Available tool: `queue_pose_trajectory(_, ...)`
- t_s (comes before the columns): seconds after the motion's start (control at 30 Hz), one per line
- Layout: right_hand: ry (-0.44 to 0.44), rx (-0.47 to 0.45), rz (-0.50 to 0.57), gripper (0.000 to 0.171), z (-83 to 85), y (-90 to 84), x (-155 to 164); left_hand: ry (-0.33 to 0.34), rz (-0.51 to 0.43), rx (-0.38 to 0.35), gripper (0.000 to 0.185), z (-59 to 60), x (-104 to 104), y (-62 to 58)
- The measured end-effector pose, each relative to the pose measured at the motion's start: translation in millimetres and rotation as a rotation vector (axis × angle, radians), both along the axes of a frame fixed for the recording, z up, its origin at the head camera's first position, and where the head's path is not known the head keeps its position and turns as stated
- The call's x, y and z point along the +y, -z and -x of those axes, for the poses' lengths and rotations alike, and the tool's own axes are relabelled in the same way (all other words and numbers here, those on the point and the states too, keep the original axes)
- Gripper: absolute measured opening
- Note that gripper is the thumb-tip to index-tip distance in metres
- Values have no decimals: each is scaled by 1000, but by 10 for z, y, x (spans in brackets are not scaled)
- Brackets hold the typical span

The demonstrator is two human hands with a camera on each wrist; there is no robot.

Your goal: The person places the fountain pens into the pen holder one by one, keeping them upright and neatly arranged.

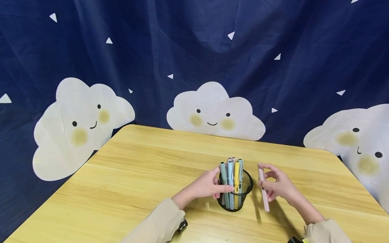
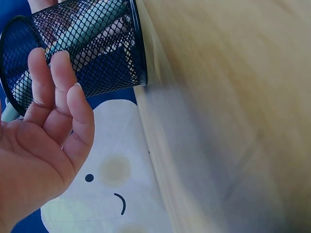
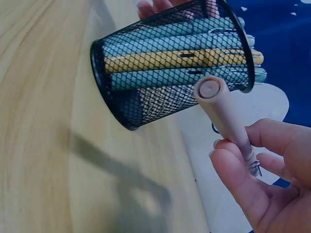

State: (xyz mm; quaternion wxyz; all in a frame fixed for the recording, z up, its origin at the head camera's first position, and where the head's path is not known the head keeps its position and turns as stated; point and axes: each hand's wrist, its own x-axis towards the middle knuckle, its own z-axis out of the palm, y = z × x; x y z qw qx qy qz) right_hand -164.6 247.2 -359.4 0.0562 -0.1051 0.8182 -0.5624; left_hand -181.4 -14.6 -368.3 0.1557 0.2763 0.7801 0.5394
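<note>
A black mesh pen cup [image 1: 240, 199] stands on the wooden table [image 1: 136, 175] with several pastel pens [image 1: 233, 172] upright in it, one of them yellow. My left hand [image 1: 209, 185] grips the cup's left side, thumb in front and fingers behind. In the left wrist view the left hand [image 2: 48, 136] lies with its fingers against the cup's mesh [image 2: 97, 53]. My right hand [image 1: 275, 185] pinches a pink pen [image 1: 263, 190] just right of the cup, tilted nearly upright. The right wrist view shows the pink pen [image 3: 223, 111] end-on beside the cup [image 3: 165, 73], held by my right hand [image 3: 262, 189].
A dark blue cloth backdrop with smiling white clouds [image 1: 212, 111] hangs behind the table. The table's far edge [image 1: 212, 135] and left edge [image 1: 60, 189] are in view. Bare wood [image 3: 39, 121] surrounds the cup on all sides.
</note>
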Motion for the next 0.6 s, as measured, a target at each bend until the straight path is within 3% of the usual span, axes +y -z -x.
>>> queue_pose_trajectory(0.4, 56, 152, 110, 53, 5, -67, -1, 13, 5, 10, 47, 17, -12, -20)
queue_pose_trajectory(0.6, 65, 189, 294, 50, 0, -114, -23, 18, 9, 15, 48, 16, -11, -17)
